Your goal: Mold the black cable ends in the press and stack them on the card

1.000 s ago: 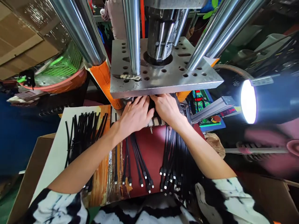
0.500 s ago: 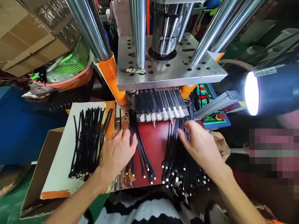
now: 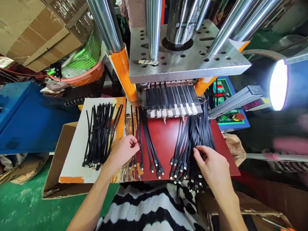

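Observation:
My left hand point(image 3: 125, 149) is curled, thumb and forefinger close together, over the strip between the white board and the red surface. Beside its fingertips lie a few flat black cables point(image 3: 149, 144) with small metal plugs at the near end. My right hand point(image 3: 214, 162) is closed over a larger pile of black cables point(image 3: 187, 141); its fingertips touch the pile. What either hand pinches, if anything, is hidden. Beyond the hands, a fixture block point(image 3: 172, 99) under the press plate point(image 3: 187, 69) holds a row of black cables with white and metal clamps in front.
Another cable bundle point(image 3: 102, 134) lies on the white board point(image 3: 74, 154) at left, over a cardboard box point(image 3: 53, 166). Steel columns point(image 3: 154, 29) stand behind. A lit lamp point(image 3: 278, 85), a metal bar point(image 3: 235, 102) and a button panel point(image 3: 231, 118) are at right.
The view has shifted, so the press appears higher and further right. My left hand has curled its fingers in. My right hand has come nearer to me and closed over the cable pile.

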`<control>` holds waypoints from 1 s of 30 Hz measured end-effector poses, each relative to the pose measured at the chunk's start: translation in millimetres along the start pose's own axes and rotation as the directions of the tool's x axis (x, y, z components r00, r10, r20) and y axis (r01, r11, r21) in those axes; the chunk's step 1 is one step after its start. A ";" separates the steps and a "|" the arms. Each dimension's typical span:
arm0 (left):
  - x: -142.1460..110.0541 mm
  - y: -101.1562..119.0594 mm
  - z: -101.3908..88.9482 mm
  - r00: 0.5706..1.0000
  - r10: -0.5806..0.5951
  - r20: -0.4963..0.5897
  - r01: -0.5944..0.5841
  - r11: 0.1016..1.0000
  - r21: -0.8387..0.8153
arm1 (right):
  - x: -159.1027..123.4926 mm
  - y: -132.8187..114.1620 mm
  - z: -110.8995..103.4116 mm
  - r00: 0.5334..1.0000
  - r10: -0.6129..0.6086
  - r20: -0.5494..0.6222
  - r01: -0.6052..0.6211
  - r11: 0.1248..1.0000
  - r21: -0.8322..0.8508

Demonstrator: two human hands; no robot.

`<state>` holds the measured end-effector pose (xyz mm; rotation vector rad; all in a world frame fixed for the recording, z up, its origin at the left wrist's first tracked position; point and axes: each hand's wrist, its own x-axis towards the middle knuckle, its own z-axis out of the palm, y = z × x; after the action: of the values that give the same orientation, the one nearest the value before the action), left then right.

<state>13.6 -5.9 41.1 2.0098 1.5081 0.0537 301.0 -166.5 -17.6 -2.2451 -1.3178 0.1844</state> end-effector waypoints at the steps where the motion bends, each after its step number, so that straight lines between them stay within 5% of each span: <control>1: -1.0 -2.0 0.8 0.999 0.008 0.036 -0.001 0.983 -0.183 | -1.0 -0.4 -2.0 1.000 0.020 -0.009 -0.020 0.999 0.025; 4: -9.3 3.5 9.6 0.982 0.082 0.169 0.053 0.742 -0.668 | -1.8 -4.1 -8.4 0.994 0.103 -0.045 -0.099 0.991 0.087; 7: -21.1 23.6 26.9 0.944 0.185 0.273 0.116 0.588 -0.800 | -0.6 -14.2 -16.8 0.983 0.156 -0.098 -0.139 0.977 0.162; 10: -28.9 48.4 47.1 0.914 0.253 0.317 0.142 0.531 -0.836 | -4.0 -33.0 -27.3 0.983 0.129 -0.134 -0.086 0.954 0.286; 13: -31.9 68.7 60.2 0.923 0.269 0.275 0.106 0.509 -0.854 | -15.2 -55.6 -38.2 0.998 -0.038 0.044 0.013 0.885 0.465; 16: -35.9 78.0 60.8 0.934 0.285 0.214 0.058 0.472 -0.880 | -25.4 -70.6 -46.5 0.911 -0.277 0.304 0.031 0.783 0.622; 19: -45.9 75.1 56.4 0.931 0.316 0.184 -0.004 0.512 -0.859 | -23.2 -73.8 -49.8 0.806 -0.380 0.454 -0.044 0.726 0.687; 21: -55.4 68.5 57.0 0.928 0.350 0.125 -0.123 0.606 -0.786 | -16.3 -74.1 -47.4 0.785 -0.362 0.503 -0.143 0.685 0.715; 25: -73.2 53.5 65.2 0.917 0.390 0.091 -0.270 0.770 -0.578 | -7.5 -82.0 -32.0 0.854 -0.213 0.474 -0.299 0.543 0.784; 30: -67.0 53.0 44.4 0.904 0.413 0.115 -0.292 0.789 -0.540 | -15.8 -92.4 -17.7 0.914 -0.237 0.329 -0.165 0.525 0.835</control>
<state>52.7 -93.1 52.9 1.7535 0.8335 0.3347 228.0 -150.6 41.6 -1.3188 -1.0798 1.1000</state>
